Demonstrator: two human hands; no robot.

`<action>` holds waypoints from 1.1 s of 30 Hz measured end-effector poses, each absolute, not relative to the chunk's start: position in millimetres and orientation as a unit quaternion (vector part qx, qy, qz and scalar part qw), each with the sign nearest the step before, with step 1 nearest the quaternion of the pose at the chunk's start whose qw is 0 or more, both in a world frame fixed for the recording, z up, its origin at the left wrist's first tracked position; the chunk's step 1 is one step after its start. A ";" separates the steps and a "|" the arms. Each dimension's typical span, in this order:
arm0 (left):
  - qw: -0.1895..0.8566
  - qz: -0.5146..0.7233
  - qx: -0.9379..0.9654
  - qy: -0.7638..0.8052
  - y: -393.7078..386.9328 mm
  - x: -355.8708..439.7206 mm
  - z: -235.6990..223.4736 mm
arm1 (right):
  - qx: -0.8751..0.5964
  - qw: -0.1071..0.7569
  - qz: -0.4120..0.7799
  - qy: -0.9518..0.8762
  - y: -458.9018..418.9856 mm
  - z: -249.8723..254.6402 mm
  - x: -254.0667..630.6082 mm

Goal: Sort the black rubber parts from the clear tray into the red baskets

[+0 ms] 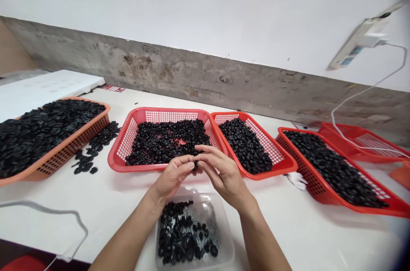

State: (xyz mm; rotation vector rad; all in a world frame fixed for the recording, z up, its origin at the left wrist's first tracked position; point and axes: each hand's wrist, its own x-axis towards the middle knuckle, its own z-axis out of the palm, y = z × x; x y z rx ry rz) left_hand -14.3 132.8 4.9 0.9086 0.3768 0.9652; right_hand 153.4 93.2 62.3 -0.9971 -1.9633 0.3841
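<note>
Both hands pinch a small black ring (195, 166) at the fingertips, mostly hidden by the fingers, just in front of the middle red basket (126, 145). The left hand (172, 178) and right hand (224, 175) each close their grip on it; a tight fingertip pinch suits a piece this small. Below them, a clear tray (226, 237) of black rings (182, 232) sits at the worktop (96, 224)'s front edge. Toward the back edge lie further red baskets (317, 181) and, at the left, an orange basket (77, 153), all heaped with rings.
</note>
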 end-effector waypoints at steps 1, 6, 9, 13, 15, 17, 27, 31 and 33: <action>0.771 0.446 0.420 0.174 133.1 -14.0 4.3 | -0.401 0.453 0.177 -0.776 94.2 62.0 152.3; 0.773 0.445 0.416 0.174 134.3 -11.4 4.1 | -0.399 0.484 0.233 -0.743 98.1 60.2 148.9; 0.773 0.446 0.417 0.174 133.7 -10.9 4.3 | -0.390 0.485 0.216 -0.752 99.1 57.8 150.4; 0.767 0.454 0.417 0.178 132.0 -11.7 5.0 | -0.392 0.459 0.152 -0.783 98.4 55.3 155.0; 0.763 0.458 0.420 0.181 131.6 -12.0 6.3 | -0.398 0.432 0.118 -0.801 96.8 56.0 157.0; 0.763 0.457 0.421 0.181 131.5 -12.0 7.9 | -0.404 0.399 0.078 -0.819 94.7 57.8 157.5; 0.768 0.460 0.404 0.191 130.0 -9.8 10.9 | -0.436 0.310 -0.120 -0.837 95.4 51.6 141.4; 0.762 0.461 0.409 0.196 129.4 -9.7 11.7 | -0.431 0.311 -0.148 -0.834 96.6 49.8 141.9; 0.761 0.459 0.414 0.200 129.0 -9.4 11.0 | -0.423 0.321 -0.158 -0.832 97.0 49.9 143.2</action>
